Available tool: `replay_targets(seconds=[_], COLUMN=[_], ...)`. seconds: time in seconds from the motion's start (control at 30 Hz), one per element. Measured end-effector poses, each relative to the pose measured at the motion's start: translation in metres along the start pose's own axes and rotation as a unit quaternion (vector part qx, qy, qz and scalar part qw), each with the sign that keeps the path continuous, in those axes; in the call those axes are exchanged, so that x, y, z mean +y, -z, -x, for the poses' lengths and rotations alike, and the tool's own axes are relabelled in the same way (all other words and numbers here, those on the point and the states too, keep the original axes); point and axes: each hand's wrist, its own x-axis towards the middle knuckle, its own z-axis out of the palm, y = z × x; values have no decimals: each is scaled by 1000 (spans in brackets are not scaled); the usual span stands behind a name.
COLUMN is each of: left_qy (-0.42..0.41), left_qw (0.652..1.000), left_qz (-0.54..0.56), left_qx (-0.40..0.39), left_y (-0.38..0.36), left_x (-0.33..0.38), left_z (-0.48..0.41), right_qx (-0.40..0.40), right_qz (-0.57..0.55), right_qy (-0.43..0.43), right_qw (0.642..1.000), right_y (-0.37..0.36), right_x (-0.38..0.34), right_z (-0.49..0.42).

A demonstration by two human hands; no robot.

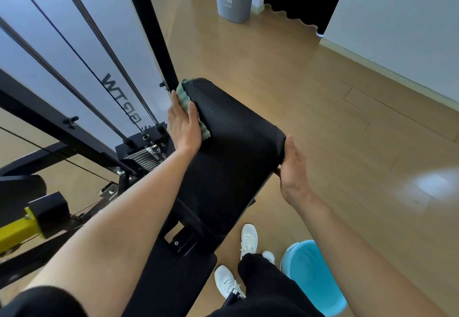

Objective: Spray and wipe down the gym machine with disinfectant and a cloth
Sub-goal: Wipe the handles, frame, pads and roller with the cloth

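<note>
The left hand (183, 128) pressed a green cloth (184, 94) flat against the side of the bench pad (236, 128); the right hand (293, 167) gripped its opposite edge. Wiping looked underway, with the black frame (154, 31) probably left to do

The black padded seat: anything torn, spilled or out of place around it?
Nothing stands out. The black pad looks intact; the left hand presses the green cloth on its side, the right hand grips its edge.
</note>
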Motion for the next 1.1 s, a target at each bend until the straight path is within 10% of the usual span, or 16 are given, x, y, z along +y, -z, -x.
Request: replay_targets(seconds=[0.27, 0.67, 1.1], left_qy=[-35, -476, -448], left_qw=[997, 865, 856], left_qz=[-46, -153, -237], left_qx=[-41, -37, -102], left_y=[-41, -69, -48], left_x=[-2, 36, -88], left_z=[102, 153, 188], right_qx=[5, -84, -62], right_qz=[-12, -60, -72], right_qy=[7, 5, -77], right_qw=[1000, 995, 992], right_y=[3, 21, 15], right_x=[4, 1, 2], right_z=[-5, -2, 5])
